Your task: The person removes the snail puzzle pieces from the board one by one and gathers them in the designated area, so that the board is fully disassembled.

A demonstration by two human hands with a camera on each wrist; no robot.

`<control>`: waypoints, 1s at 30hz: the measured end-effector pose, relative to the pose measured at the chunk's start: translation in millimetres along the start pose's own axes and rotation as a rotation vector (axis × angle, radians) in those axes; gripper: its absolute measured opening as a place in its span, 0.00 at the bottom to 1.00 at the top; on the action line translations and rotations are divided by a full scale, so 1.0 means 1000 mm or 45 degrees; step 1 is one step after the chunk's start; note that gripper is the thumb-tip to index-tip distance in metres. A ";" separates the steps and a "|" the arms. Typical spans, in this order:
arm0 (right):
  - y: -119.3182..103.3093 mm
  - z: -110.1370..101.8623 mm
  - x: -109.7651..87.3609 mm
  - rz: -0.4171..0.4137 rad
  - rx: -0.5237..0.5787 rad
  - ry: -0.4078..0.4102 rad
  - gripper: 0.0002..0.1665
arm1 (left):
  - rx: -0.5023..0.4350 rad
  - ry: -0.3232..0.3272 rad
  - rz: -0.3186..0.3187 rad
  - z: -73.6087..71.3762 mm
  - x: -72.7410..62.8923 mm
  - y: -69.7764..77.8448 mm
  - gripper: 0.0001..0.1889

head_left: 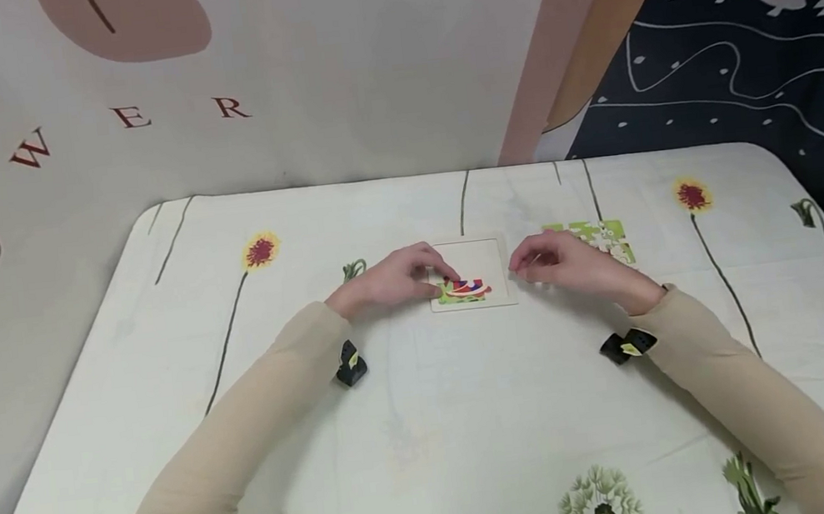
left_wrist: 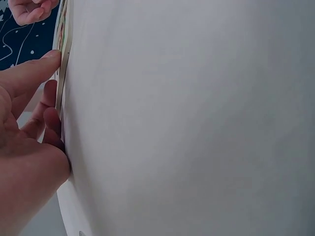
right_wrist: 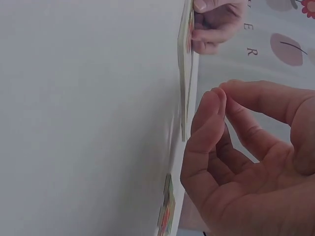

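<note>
A pale, square puzzle tray (head_left: 491,261) lies on the table. In its lower left sit joined jigsaw pieces (head_left: 463,291) with a red, blue and green picture. My left hand (head_left: 397,278) reaches over the tray's left side, its fingertips on the pieces and the thumb at the edge. In the left wrist view, that thumb (left_wrist: 48,58) touches the tray's rim. Just off the tray's right side, my right hand (head_left: 559,262) hovers with bent fingers. Its thumb and fingertips (right_wrist: 209,110) meet in the right wrist view, and nothing shows between them.
Partly behind the right hand, a group of green and white jigsaw pieces (head_left: 609,238) lies on the table. A flower-printed cloth (head_left: 429,423) covers the tabletop. Patterned hangings (head_left: 362,69) stand along the far side.
</note>
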State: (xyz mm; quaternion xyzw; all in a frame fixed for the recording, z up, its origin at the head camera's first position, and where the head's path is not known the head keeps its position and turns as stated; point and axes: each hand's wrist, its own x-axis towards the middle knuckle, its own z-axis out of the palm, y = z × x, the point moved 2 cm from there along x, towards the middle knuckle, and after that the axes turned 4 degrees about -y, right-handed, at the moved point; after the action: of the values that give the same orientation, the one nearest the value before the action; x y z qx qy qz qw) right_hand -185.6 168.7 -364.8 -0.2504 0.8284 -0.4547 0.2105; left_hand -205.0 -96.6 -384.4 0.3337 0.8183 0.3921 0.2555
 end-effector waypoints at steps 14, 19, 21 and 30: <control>-0.009 0.020 0.020 0.092 -0.077 -0.084 0.11 | -0.059 -0.028 -0.013 -0.001 0.002 -0.004 0.15; -0.011 0.024 0.024 0.119 -0.123 -0.087 0.12 | -0.088 -0.031 -0.043 -0.001 0.002 -0.003 0.14; -0.011 0.025 0.025 0.124 -0.143 -0.093 0.12 | -0.095 -0.034 -0.049 -0.001 0.002 -0.004 0.14; -0.017 0.030 0.024 0.088 -0.209 -0.089 0.12 | -0.100 -0.047 -0.049 0.000 0.002 -0.003 0.14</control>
State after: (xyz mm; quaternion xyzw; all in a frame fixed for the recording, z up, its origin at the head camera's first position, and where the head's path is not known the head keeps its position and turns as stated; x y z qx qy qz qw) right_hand -183.9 127.0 -368.1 -0.2538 0.8631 -0.3687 0.2336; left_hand -207.5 -96.6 -387.3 0.3147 0.8038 0.4127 0.2908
